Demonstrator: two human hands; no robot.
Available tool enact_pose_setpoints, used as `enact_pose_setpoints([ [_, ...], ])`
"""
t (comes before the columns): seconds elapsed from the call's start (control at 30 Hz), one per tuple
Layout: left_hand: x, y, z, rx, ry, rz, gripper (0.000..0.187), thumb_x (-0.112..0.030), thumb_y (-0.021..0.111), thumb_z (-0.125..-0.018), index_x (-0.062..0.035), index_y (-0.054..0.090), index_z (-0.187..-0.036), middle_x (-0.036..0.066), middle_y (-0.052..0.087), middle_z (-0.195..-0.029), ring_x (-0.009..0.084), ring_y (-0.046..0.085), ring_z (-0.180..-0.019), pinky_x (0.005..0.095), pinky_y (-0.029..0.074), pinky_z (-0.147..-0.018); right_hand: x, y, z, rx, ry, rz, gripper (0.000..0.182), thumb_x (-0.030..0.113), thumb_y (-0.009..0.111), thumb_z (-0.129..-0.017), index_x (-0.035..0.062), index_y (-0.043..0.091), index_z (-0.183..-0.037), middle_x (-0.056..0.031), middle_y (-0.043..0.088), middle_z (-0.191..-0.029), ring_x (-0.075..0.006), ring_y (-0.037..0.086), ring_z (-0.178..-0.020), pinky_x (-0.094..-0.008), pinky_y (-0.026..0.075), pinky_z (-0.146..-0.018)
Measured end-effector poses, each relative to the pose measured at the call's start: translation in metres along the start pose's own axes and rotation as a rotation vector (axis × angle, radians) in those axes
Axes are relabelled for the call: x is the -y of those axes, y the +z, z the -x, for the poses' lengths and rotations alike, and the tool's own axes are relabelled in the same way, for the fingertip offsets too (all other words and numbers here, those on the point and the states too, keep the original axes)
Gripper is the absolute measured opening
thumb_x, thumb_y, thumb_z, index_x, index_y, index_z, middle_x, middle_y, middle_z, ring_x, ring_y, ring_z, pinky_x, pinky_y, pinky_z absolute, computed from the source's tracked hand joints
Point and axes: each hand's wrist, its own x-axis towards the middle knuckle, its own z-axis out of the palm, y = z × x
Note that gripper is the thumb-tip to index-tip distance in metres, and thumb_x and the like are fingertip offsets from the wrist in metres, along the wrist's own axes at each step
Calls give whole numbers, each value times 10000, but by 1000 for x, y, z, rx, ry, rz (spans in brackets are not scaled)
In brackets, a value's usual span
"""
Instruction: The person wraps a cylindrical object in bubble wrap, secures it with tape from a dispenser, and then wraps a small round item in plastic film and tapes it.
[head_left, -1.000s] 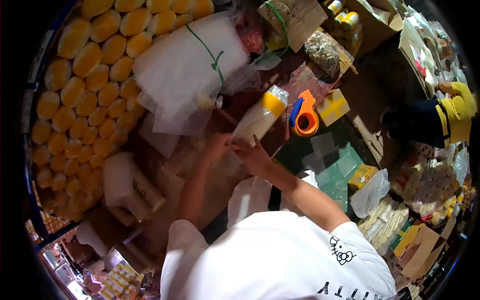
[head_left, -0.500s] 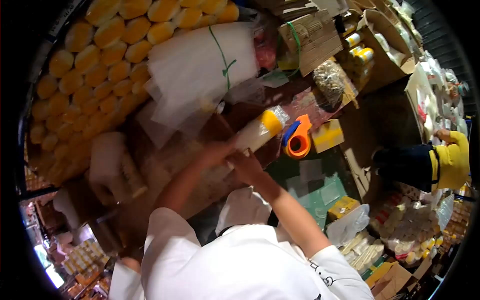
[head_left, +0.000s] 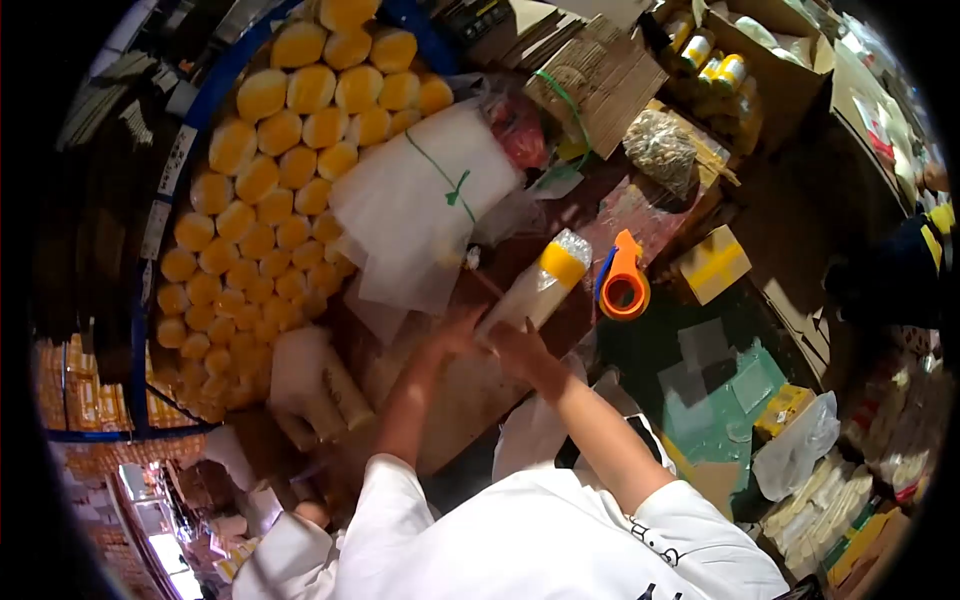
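A whitish roll [head_left: 530, 297] in clear plastic, with a band of yellow tape near its far end, lies slanted over the brown work surface [head_left: 455, 385]. My left hand [head_left: 462, 330] is closed at the roll's near end, on its left side. Bent around the same end from the right is my right hand [head_left: 520, 348]. Both hands partly cover that end of the roll. An orange tape dispenser [head_left: 624, 285] with a blue part lies just to the right of the roll.
Yellow-ended rolls [head_left: 290, 165] are stacked at left behind a blue frame. Clear plastic sheets [head_left: 430, 175] tied with green string lie ahead. Flattened cardboard [head_left: 597, 85], a small taped box [head_left: 714, 264] and a bag of small pieces [head_left: 662, 150] sit right. Another person's dark sleeve [head_left: 885, 285] shows far right.
The whole view has turned, so the surroundings sit further right. Both hands stay at the roll's near end. The other person's yellow-clad part has mostly left the right edge.
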Motion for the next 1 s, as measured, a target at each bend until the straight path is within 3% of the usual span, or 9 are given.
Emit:
enact_pose_setpoints([
  [0.23,-30,-44,-28,555,-119,-30,445,-310,640,-676,-41,528,-1012,174,478,-1099,338,474,-996,430,408,-812,12,-30,14,191,-3,85,389,110,508,-727,158,490,-1113,-32,440,-1209,-182,363,-1190,-565,283,-936],
  [0.33,-30,-25,-6,320,-34,-157,253,-131,589,-720,22,579,-921,180,426,-1208,352,443,-1069,406,402,-845,0,-2,5,65,-29,56,416,104,518,-715,189,490,-1121,-9,445,-1215,-174,367,-1191,-561,291,-934],
  [0.4,-10,5,0,-140,-61,356,299,-87,542,-758,17,555,-1038,184,398,-1239,354,413,-1103,382,375,-896,-2,3,5,32,-28,52,425,109,522,-713,207,490,-1125,-2,463,-1198,-175,388,-1174,-562,294,-930],
  [0.53,-5,17,9,-166,148,156,382,-58,503,-757,-27,498,-1137,150,420,-1241,322,405,-1146,380,381,-907,13,-28,-14,274,58,80,412,136,522,-716,220,501,-1119,5,504,-1158,-173,429,-1140,-551,303,-925],
  [0.67,10,73,4,-283,-16,1027,425,-1,474,-747,-16,462,-1171,160,408,-1258,321,415,-1137,362,389,-902,25,-31,-19,367,35,227,355,159,520,-719,178,545,-1072,-25,528,-1115,-178,454,-1109,-513,319,-929],
  [0.73,2,75,9,-284,-103,1464,439,-4,475,-744,-10,450,-1183,162,407,-1261,323,421,-1131,354,394,-897,3,14,-14,92,65,128,302,186,517,-726,145,578,-1020,-61,497,-1140,-212,449,-1099,-473,343,-921],
  [0.8,-19,32,25,-473,89,707,457,-13,481,-739,-7,436,-1194,150,417,-1259,315,444,-1109,340,411,-874,13,-7,-5,133,50,139,298,181,518,-727,138,579,-1016,-73,474,-1160,-234,438,-1104,-460,363,-901],
  [0.9,-12,56,18,-268,-78,785,460,-14,502,-732,-9,442,-1188,135,423,-1258,293,456,-1101,332,420,-861,17,-11,-2,106,59,205,294,171,518,-728,128,576,-1013,-83,424,-1204,-265,406,-1128,-435,402,-859],
  [1.0,-10,71,12,-402,-41,619,447,-9,531,-707,-16,476,-1150,123,434,-1251,276,475,-1078,335,435,-838,16,2,-4,33,91,281,296,158,513,-731,121,575,-1018,-99,437,-1184,-275,422,-1111,-409,431,-821],
])
